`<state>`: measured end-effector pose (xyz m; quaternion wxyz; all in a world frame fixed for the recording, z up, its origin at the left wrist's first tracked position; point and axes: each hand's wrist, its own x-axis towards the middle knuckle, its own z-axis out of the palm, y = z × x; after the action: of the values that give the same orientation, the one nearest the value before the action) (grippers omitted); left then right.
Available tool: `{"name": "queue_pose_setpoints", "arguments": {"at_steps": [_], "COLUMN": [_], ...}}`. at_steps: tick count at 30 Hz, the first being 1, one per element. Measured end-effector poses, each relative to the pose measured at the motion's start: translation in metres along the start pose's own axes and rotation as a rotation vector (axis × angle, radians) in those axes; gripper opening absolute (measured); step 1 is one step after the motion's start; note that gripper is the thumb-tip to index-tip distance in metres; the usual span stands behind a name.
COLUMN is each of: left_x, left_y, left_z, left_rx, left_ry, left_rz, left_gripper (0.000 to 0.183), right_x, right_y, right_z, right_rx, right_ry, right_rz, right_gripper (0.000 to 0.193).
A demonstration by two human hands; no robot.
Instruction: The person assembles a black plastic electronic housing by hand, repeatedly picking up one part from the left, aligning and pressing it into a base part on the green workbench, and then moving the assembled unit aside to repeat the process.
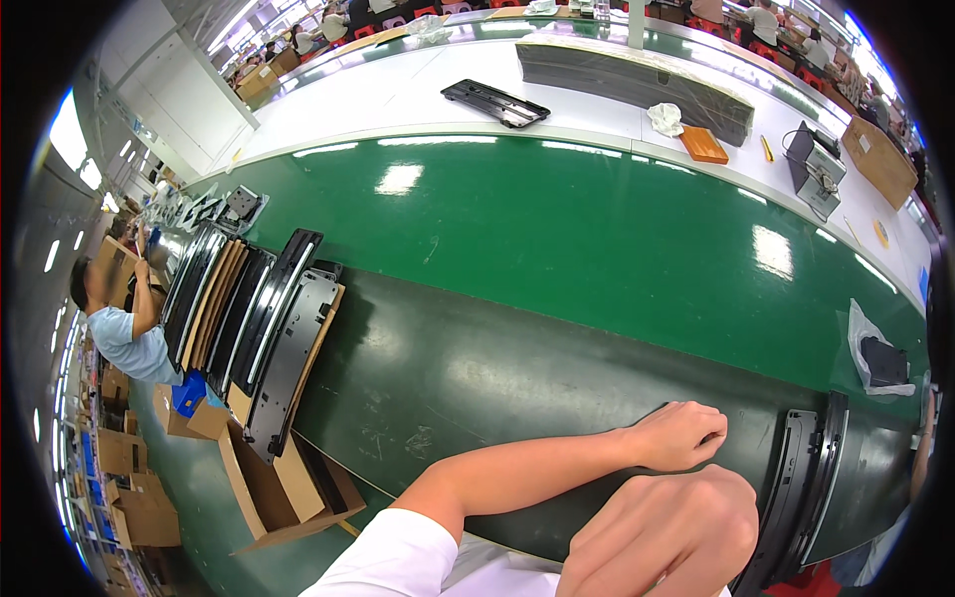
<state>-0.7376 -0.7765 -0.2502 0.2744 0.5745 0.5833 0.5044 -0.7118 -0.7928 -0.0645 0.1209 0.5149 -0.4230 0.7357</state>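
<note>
My left hand (681,436) rests in a loose fist on the dark work surface (477,388), its forearm stretched across from the lower left. I see nothing in its curled fingers. Closer to me, my right hand (667,527) is raised with its back up and its fingers bent together. The fingertips are hidden, so anything inside them cannot be made out. Just right of my hands lie long black panels (796,488), apart from both. A row of similar black panels (293,348), some with shiny strips, stands on edge at the left with cardboard sheets between them.
Beyond the green surface (557,229), a white bench holds a black panel (495,102), a long wrapped block (637,85), an orange block (704,145) and a grey device (814,169). Open cartons (288,488) stand lower left. A person (129,328) works at the left.
</note>
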Motion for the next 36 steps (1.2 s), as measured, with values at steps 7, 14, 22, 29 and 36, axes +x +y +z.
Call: {"name": "queue_pose_setpoints", "arguments": {"at_steps": [7, 14, 22, 29, 36], "left_x": [-0.004, 0.0, 0.002, 0.0, 0.004], "left_y": [-0.003, -0.003, 0.001, 0.001, 0.004], "left_z": [0.0, 0.0, 0.0, -0.002, 0.001], "left_rx": [0.011, 0.036, 0.018, 0.005, 0.011], "left_ry": [-0.009, -0.015, -0.007, -0.008, -0.023], "left_rz": [-0.023, -0.016, -0.003, -0.025, -0.007], "left_gripper": [0.007, 0.007, 0.007, 0.008, 0.007], "right_x": [0.006, 0.004, 0.016, 0.01, 0.002], "right_y": [0.0, 0.008, -0.025, -0.022, -0.011], "right_z": [-0.005, -0.012, -0.016, -0.013, -0.004], "right_rx": [-0.026, -0.051, -0.113, -0.094, -0.111], "right_ry": [-0.042, -0.074, -0.134, -0.084, 0.025], "right_rz": [0.021, -0.083, 0.151, 0.129, 0.024], "right_gripper": [0.007, 0.007, 0.01, 0.009, 0.007]}}
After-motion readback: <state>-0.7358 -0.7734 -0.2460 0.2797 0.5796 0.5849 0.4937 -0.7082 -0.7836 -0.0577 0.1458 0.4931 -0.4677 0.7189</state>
